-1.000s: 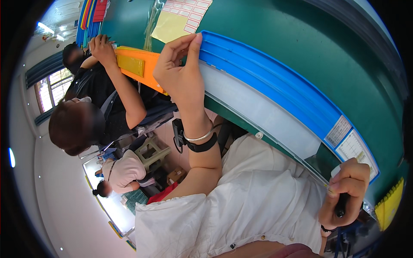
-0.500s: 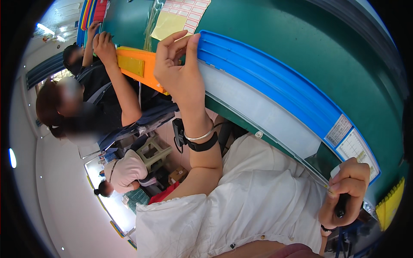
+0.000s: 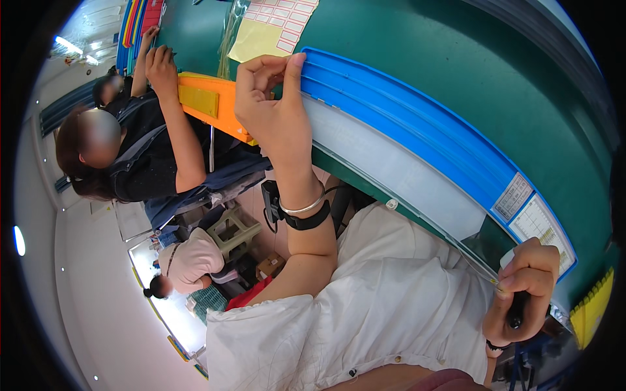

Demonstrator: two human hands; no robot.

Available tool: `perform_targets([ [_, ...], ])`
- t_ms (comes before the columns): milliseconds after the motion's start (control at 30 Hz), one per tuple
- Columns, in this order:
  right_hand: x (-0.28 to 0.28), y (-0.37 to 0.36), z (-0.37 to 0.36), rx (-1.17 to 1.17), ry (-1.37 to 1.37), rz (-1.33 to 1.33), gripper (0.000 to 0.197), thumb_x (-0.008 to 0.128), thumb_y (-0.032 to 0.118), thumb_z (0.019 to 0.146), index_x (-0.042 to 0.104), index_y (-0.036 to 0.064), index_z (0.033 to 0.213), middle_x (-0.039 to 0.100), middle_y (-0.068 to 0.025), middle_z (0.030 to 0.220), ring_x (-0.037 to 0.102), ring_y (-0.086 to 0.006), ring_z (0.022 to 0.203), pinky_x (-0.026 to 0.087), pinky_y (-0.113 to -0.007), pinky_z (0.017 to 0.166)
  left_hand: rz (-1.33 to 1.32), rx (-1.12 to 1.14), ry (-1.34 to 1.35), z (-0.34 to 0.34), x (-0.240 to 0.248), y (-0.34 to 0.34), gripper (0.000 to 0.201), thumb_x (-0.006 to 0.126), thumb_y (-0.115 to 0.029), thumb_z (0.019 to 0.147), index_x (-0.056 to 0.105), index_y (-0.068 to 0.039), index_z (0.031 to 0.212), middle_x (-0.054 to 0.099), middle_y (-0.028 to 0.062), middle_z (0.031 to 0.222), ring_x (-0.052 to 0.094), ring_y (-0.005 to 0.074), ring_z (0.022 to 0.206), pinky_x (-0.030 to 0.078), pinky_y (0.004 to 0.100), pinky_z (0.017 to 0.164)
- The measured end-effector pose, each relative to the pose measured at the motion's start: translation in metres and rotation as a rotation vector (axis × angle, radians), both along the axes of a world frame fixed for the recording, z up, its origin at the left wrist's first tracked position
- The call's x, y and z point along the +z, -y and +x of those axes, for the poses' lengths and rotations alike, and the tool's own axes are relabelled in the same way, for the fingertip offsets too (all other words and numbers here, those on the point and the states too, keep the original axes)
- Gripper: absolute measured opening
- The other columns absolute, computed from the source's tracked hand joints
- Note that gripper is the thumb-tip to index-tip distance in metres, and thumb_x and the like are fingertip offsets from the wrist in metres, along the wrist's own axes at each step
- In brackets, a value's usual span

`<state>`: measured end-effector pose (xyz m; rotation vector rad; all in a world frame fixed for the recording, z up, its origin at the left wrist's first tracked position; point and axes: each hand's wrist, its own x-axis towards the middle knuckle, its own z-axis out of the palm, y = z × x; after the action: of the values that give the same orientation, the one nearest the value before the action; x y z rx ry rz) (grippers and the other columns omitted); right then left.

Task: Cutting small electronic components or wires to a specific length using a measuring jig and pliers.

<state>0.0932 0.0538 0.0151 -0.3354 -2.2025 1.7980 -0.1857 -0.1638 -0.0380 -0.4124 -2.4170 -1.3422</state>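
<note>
In front of me a long blue ribbed tray (image 3: 404, 124) lies along the near part of the green table, a pale translucent strip (image 3: 391, 169) beside its near side. At the tray's left end my left hand (image 3: 277, 104) has its thumb and fingers pinched together, thumb against the tray's corner; what they hold is hidden. Beyond the tray's right end, my right hand (image 3: 525, 287) is curled shut on a thin strand (image 3: 479, 267) with a yellowish tip. A dark rounded thing (image 3: 516, 320) shows inside its palm, and a small white piece (image 3: 507, 259) at its fingers.
A sheet of red-edged labels (image 3: 280, 26) lies on the table (image 3: 456, 52) at the back. An orange tray (image 3: 208, 98) sits to the left, near a co-worker's hand (image 3: 162, 68). A yellow ridged piece (image 3: 593, 309) is at the right edge. A stool (image 3: 235, 234) stands on the floor.
My hands and the blue tray stay almost still. The co-worker at the left has shifted head and arm slightly.
</note>
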Motion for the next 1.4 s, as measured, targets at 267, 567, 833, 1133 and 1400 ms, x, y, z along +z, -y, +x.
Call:
perform_targets([
  [267, -0.002, -0.002, -0.004, -0.009, -0.035, 0.01, 0.024, 0.067, -0.009, 0.077, 0.059, 0.0078, 0.092, 0.051, -0.0099, 0.09, 0.049, -0.0183, 0.072, 0.041, -0.032, 0.065, -0.083, 0.005, -0.018, 0.01, 0.007, -0.011, 0.02, 0.079, -0.002, 0.086, 0.062, 0.0, 0.095, 0.074, 0.0093, 0.086, 0.066, 0.01, 0.078, 0.05, 0.0207, 0.073],
  [567, -0.004, -0.048, 0.003, -0.334, 0.124, 0.417, 0.024, 0.068, -0.014, 0.079, 0.061, 0.0011, 0.096, 0.059, -0.0111, 0.095, 0.049, -0.0177, 0.072, 0.038, -0.027, 0.057, -0.221, -0.418, -0.039, 0.074, 0.023, -0.079, 0.027, 0.079, 0.009, 0.079, 0.068, 0.001, 0.103, 0.076, 0.0112, 0.09, 0.073, 0.015, 0.086, 0.056, 0.0321, 0.085],
  [833, -0.019, -0.07, 0.022, -0.463, 0.328, 0.362, 0.018, 0.061, -0.014, 0.087, 0.057, -0.0009, 0.098, 0.055, -0.0109, 0.099, 0.053, -0.0176, 0.088, 0.042, -0.026, 0.077, -0.199, -0.983, 0.056, 0.139, 0.016, -0.17, 0.029, 0.081, 0.009, 0.076, 0.071, 0.001, 0.102, 0.078, 0.0085, 0.091, 0.074, 0.0177, 0.085, 0.056, 0.0363, 0.09],
  [1133, -0.022, -0.107, 0.042, -0.554, 0.292, 0.576, 0.015, 0.062, -0.011, 0.09, 0.055, -0.0008, 0.097, 0.056, -0.009, 0.1, 0.055, -0.017, 0.089, 0.043, -0.024, 0.076, -0.168, -0.986, 0.151, 0.167, 0.017, -0.195, 0.031, 0.08, 0.007, 0.078, 0.072, 0.001, 0.108, 0.078, 0.0081, 0.092, 0.074, 0.0158, 0.084, 0.054, 0.0246, 0.078],
  [1400, -0.029, -0.13, 0.071, -0.575, -0.51, 0.405, 0.022, 0.058, 0.025, 0.106, 0.055, 0.0031, 0.102, 0.056, -0.0106, 0.094, 0.052, -0.0095, 0.068, 0.041, -0.02, 0.055, -0.108, -0.95, 0.218, 0.172, 0.01, -0.196, 0.035, 0.08, 0.002, 0.077, 0.075, -0.007, 0.11, 0.076, 0.0019, 0.085, 0.068, 0.0165, 0.072, 0.051, 0.0292, 0.072],
])
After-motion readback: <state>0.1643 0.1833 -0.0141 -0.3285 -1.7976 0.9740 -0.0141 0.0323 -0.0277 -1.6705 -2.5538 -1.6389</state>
